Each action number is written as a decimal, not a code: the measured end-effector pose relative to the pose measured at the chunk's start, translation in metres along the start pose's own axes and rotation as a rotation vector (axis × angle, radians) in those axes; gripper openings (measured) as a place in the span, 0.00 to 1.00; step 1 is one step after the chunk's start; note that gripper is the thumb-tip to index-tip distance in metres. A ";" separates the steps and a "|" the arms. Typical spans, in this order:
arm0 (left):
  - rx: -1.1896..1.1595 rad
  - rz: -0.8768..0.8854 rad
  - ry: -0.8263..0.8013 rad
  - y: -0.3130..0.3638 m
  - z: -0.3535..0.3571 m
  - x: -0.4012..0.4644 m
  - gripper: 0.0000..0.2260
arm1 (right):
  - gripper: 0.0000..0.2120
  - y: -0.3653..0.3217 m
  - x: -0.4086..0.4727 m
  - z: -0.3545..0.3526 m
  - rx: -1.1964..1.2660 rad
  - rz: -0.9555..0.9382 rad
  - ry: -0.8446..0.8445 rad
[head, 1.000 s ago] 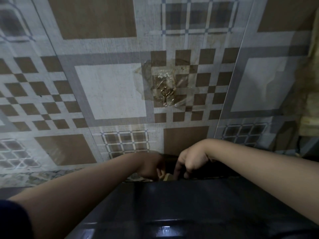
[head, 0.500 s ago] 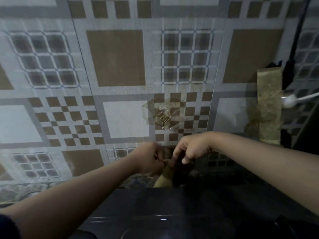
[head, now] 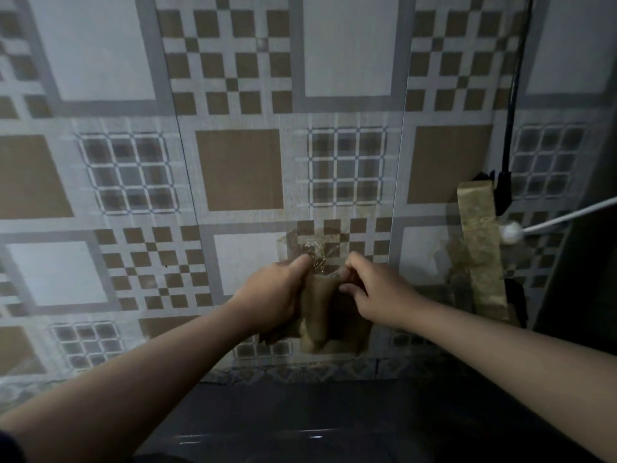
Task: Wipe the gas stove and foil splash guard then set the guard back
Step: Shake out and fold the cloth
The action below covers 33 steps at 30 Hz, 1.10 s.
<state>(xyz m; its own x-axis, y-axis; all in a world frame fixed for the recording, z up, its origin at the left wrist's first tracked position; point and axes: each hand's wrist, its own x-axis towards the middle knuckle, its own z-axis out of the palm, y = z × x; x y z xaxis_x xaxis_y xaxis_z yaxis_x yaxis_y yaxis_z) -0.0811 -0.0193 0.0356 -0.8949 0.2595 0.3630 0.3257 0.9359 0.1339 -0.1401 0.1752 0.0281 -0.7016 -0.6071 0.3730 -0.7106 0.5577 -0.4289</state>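
Head view: both hands are raised at the centre of the frame, against a tiled wall (head: 240, 168) patterned in brown, grey and white squares. The left hand (head: 270, 295) and the right hand (head: 374, 292) hold the top edge of a tan cloth (head: 320, 312) between them. The left hand's fingers are curled round the cloth's left side, thumb up against the wall. The right hand pinches the cloth's upper right corner with thumb and forefinger, the other fingers loosely bent. The cloth hangs down from both grips in folds, its lower end just above the wall's bottom border.

Just above the hands, a patch of clear tape (head: 314, 248) with something shiny under it sticks to the wall; what it covers is too blurred to tell.

At the lower centre of the frame lies the dark glossy top of the gas stove (head: 300, 426), below the hands and apart from them.

At the right, a brownish strip (head: 480, 248) runs down the wall, a black cable (head: 514, 85) hangs above it, and a white cord (head: 564, 217) comes in from the right edge.
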 end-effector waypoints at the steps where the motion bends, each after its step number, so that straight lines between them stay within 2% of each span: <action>1: 0.098 0.036 -0.029 0.000 -0.001 -0.001 0.13 | 0.04 0.001 -0.001 0.000 -0.013 -0.045 0.044; 5: 0.339 0.121 -0.058 -0.004 -0.001 -0.004 0.20 | 0.04 0.004 -0.001 -0.001 -0.229 -0.240 0.153; 8: 0.384 0.183 -0.015 -0.011 0.003 -0.004 0.22 | 0.14 0.006 0.002 0.001 -0.372 -0.368 0.197; 12: 0.387 0.205 0.034 -0.018 0.003 0.001 0.20 | 0.25 0.005 0.014 0.006 -0.452 -0.392 0.210; 15: 0.389 0.136 0.039 -0.020 0.009 0.004 0.16 | 0.32 0.010 0.024 0.019 -0.438 -0.322 0.235; 16: 0.389 0.113 0.050 -0.021 0.013 0.004 0.16 | 0.31 0.011 0.025 0.024 -0.421 -0.316 0.231; 19: 0.358 0.072 0.102 -0.022 0.021 0.004 0.17 | 0.14 0.014 0.023 0.034 -0.367 -0.363 0.219; 20: 0.346 0.065 0.119 -0.023 0.023 0.003 0.17 | 0.12 0.016 0.022 0.035 -0.352 -0.367 0.220; 25: 0.310 0.038 0.141 -0.028 0.029 0.003 0.16 | 0.14 0.020 0.022 0.040 -0.295 -0.375 0.289; 29: 0.296 0.035 0.115 -0.028 0.026 0.000 0.19 | 0.12 0.019 0.021 0.037 -0.233 -0.352 0.309; 31: 0.291 0.054 0.109 -0.030 0.023 -0.003 0.19 | 0.11 0.019 0.019 0.033 -0.135 -0.311 0.289; 33: 0.267 0.071 0.097 -0.030 0.019 -0.006 0.20 | 0.10 0.017 0.016 0.028 0.017 -0.193 0.273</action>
<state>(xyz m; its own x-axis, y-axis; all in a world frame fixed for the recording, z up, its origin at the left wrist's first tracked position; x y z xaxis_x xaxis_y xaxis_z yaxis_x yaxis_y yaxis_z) -0.0913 -0.0439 0.0118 -0.8349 0.3150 0.4513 0.2836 0.9490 -0.1377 -0.1618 0.1593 0.0037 -0.5440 -0.5253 0.6543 -0.8323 0.4365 -0.3417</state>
